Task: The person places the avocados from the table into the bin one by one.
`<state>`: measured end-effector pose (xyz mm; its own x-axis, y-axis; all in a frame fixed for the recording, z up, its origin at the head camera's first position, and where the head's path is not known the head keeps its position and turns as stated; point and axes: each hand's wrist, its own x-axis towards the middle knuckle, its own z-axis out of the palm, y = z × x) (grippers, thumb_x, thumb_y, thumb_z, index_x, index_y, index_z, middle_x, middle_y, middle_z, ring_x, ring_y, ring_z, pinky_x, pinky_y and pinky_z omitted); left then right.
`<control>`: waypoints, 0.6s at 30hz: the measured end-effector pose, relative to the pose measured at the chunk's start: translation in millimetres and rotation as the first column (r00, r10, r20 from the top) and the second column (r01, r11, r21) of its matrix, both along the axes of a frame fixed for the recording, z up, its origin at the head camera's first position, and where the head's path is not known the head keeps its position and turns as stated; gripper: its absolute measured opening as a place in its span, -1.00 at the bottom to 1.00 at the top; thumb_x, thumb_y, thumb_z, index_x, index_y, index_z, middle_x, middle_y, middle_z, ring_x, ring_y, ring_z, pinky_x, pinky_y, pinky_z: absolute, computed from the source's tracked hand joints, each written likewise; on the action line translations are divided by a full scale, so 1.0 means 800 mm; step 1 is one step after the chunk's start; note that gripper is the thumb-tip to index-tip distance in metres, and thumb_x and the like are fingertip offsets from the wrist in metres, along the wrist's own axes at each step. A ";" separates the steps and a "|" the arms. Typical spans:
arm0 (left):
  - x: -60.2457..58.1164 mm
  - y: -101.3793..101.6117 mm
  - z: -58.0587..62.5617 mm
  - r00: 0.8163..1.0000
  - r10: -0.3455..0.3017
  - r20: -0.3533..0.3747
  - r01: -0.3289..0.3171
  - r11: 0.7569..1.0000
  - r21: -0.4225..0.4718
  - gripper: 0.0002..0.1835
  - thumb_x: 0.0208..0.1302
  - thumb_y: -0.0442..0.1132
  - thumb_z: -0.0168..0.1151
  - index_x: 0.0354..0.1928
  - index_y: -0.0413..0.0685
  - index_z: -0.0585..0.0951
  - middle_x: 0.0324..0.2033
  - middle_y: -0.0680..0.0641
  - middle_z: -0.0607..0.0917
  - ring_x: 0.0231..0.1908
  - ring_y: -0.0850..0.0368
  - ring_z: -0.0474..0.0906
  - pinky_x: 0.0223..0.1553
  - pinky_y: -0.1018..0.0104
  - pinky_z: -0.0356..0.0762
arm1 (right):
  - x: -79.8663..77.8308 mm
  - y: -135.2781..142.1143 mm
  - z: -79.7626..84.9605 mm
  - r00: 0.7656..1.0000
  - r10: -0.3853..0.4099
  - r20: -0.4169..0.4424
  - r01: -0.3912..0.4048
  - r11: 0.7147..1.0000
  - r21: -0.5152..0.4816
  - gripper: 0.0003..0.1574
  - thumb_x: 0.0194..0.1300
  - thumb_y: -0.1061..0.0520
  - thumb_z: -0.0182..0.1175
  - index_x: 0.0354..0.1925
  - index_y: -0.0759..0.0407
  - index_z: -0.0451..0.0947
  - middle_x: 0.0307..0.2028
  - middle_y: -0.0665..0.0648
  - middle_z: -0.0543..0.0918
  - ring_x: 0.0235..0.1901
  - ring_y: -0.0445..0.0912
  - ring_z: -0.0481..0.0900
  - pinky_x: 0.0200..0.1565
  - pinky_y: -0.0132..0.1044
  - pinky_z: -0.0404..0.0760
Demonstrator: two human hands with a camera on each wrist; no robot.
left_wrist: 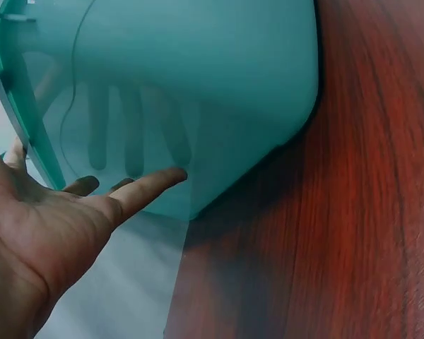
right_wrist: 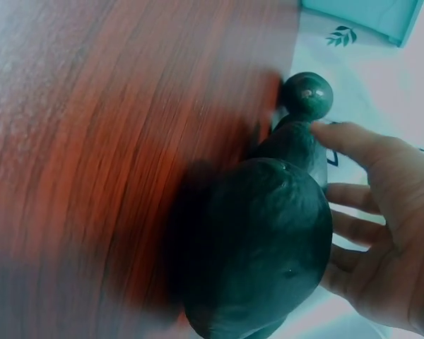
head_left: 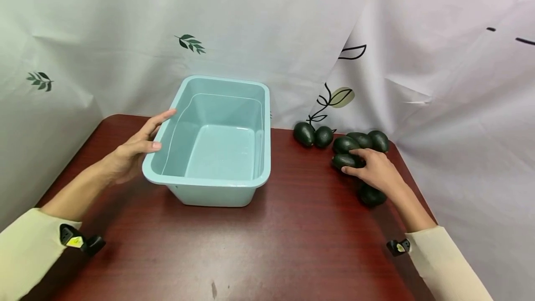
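A light blue plastic basin (head_left: pixel 206 183) stands on the table, its inside bare. My left hand (head_left: pixel 127 154) is at its left side, thumb and a fingertip right at the rim. In the left wrist view, the left hand (left_wrist: pixel 56 226) has its fingers extended along the basin's outer wall (left_wrist: pixel 219 78). My right hand (head_left: pixel 376 171) reaches over a group of dark green avocados, thumb and forefinger on either side of one avocado (head_left: pixel 343 161). In the right wrist view, the right hand (right_wrist: pixel 392 219) has its fingers spread behind the avocados, beyond a large near avocado (right_wrist: pixel 261 240).
Two avocados (head_left: pixel 303 134) lie at the back edge, left of the group. Another avocado (head_left: pixel 371 195) is under the right wrist. A white patterned cloth (head_left: pixel 267 22) hangs behind the reddish-brown table (head_left: pixel 251 250). A strap with a small black device circles each sleeve.
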<state>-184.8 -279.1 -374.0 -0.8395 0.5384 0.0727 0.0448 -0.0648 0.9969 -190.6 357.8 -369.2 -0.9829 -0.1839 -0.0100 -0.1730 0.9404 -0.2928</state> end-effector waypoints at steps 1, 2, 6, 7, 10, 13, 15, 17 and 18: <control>-0.001 0.000 -0.001 1.000 0.000 -0.006 0.000 1.000 0.002 -0.12 0.60 -0.20 -0.05 0.83 0.51 -0.02 0.57 0.03 0.15 0.35 0.11 0.54 0.07 0.06 0.82 | -0.001 0.000 -0.001 1.000 0.011 -0.009 -0.011 1.000 -0.002 -0.05 0.44 -0.27 0.52 0.49 0.31 0.59 0.39 0.47 0.69 0.37 0.43 0.66 0.33 0.48 0.58; -0.002 -0.001 -0.002 1.000 -0.001 -0.008 0.001 1.000 0.006 -0.13 0.60 -0.20 -0.04 0.83 0.50 -0.01 0.56 0.02 0.16 0.34 0.11 0.55 0.06 0.06 0.82 | -0.002 0.001 -0.002 1.000 0.021 -0.018 -0.021 1.000 -0.003 -0.07 0.43 -0.22 0.53 0.47 0.35 0.60 0.38 0.48 0.70 0.36 0.44 0.66 0.35 0.47 0.58; -0.005 -0.002 -0.006 1.000 0.008 -0.023 -0.008 1.000 0.010 -0.14 0.59 -0.22 -0.01 0.83 0.47 0.04 0.53 0.01 0.20 0.30 0.11 0.57 0.04 0.07 0.84 | -0.005 0.000 -0.005 0.998 0.057 -0.037 -0.057 0.998 -0.008 -0.12 0.39 -0.09 0.59 0.42 0.44 0.61 0.33 0.53 0.71 0.35 0.47 0.65 0.36 0.44 0.58; -0.005 -0.002 -0.007 1.000 0.011 -0.027 -0.011 1.000 0.009 -0.14 0.59 -0.23 -0.01 0.82 0.47 0.05 0.53 0.01 0.21 0.30 0.11 0.58 0.04 0.08 0.84 | -0.006 0.000 -0.005 0.997 0.060 -0.037 -0.061 0.998 -0.008 -0.13 0.38 -0.06 0.60 0.42 0.45 0.61 0.33 0.53 0.71 0.36 0.48 0.64 0.37 0.44 0.58; -0.005 -0.004 -0.008 0.999 0.021 -0.039 -0.021 1.000 0.004 -0.15 0.58 -0.24 -0.02 0.82 0.45 0.08 0.53 0.01 0.23 0.28 0.11 0.61 0.02 0.08 0.85 | -0.008 0.000 -0.005 0.997 0.064 -0.040 -0.064 0.998 -0.010 -0.14 0.38 -0.03 0.61 0.42 0.44 0.62 0.33 0.54 0.71 0.37 0.49 0.63 0.37 0.44 0.58; -0.006 -0.005 -0.008 0.998 0.025 -0.049 -0.024 1.000 0.005 -0.16 0.59 -0.24 -0.02 0.81 0.43 0.11 0.53 0.00 0.25 0.25 0.10 0.64 0.00 0.08 0.85 | -0.009 -0.001 -0.005 0.997 0.063 -0.042 -0.063 0.998 -0.009 -0.14 0.35 -0.02 0.63 0.42 0.43 0.62 0.32 0.54 0.72 0.37 0.49 0.64 0.36 0.44 0.59; -0.007 -0.004 -0.008 0.998 0.022 -0.052 -0.021 1.000 0.009 -0.17 0.59 -0.25 -0.03 0.81 0.42 0.12 0.53 0.00 0.26 0.24 0.10 0.65 0.00 0.07 0.86 | -0.009 -0.001 -0.004 0.997 0.061 -0.037 -0.061 0.998 -0.009 -0.11 0.33 -0.02 0.65 0.42 0.43 0.62 0.31 0.54 0.72 0.35 0.49 0.65 0.35 0.43 0.59; -0.007 -0.004 -0.008 0.999 0.016 -0.052 -0.015 1.000 0.015 -0.18 0.59 -0.26 -0.04 0.81 0.41 0.12 0.53 0.00 0.26 0.24 0.09 0.66 -0.01 0.06 0.86 | -0.010 0.000 -0.004 0.998 0.057 -0.030 -0.057 0.998 -0.007 -0.09 0.31 -0.02 0.66 0.43 0.44 0.61 0.31 0.54 0.72 0.35 0.49 0.65 0.35 0.43 0.60; -0.008 -0.003 -0.008 0.998 0.014 -0.055 -0.013 1.000 0.017 -0.17 0.59 -0.26 -0.04 0.81 0.41 0.12 0.54 0.00 0.26 0.24 0.09 0.66 0.00 0.06 0.86 | -0.010 0.000 -0.004 0.998 0.054 -0.025 -0.054 0.999 -0.008 -0.09 0.31 -0.01 0.66 0.44 0.44 0.60 0.32 0.54 0.71 0.35 0.49 0.65 0.35 0.43 0.60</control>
